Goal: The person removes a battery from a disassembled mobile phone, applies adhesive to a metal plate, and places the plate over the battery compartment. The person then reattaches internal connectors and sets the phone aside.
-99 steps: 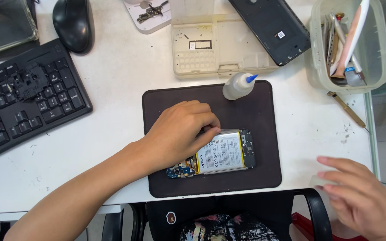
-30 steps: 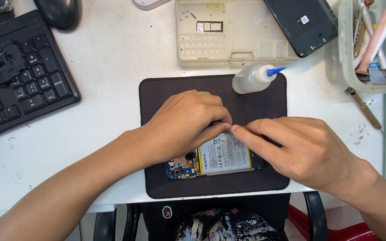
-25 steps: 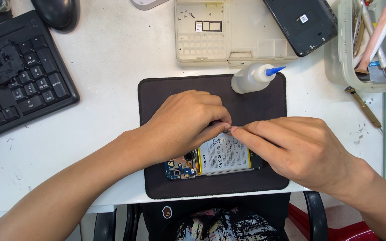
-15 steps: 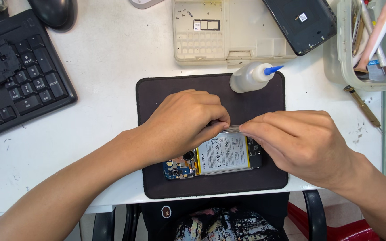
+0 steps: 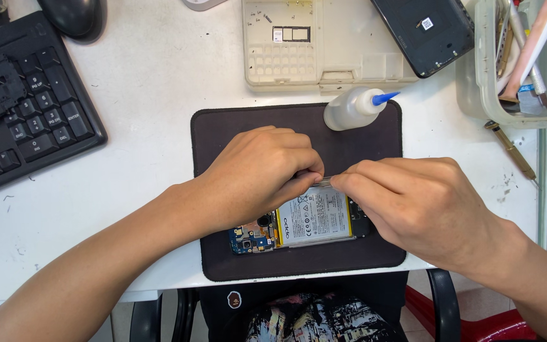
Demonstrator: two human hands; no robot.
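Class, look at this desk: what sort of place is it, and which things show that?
Probably a phone repair bench: an opened phone with bare battery and circuit board on a dark work mat, and a clear tub of hand tools.

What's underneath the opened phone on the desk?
A dark mat lies under the opened phone on the white desk. Both hands cover the phone's top edge.

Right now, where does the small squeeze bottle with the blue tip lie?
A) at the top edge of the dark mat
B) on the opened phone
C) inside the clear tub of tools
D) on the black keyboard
A: the squeeze bottle lies on its side at the top edge of the dark mat, above both hands.
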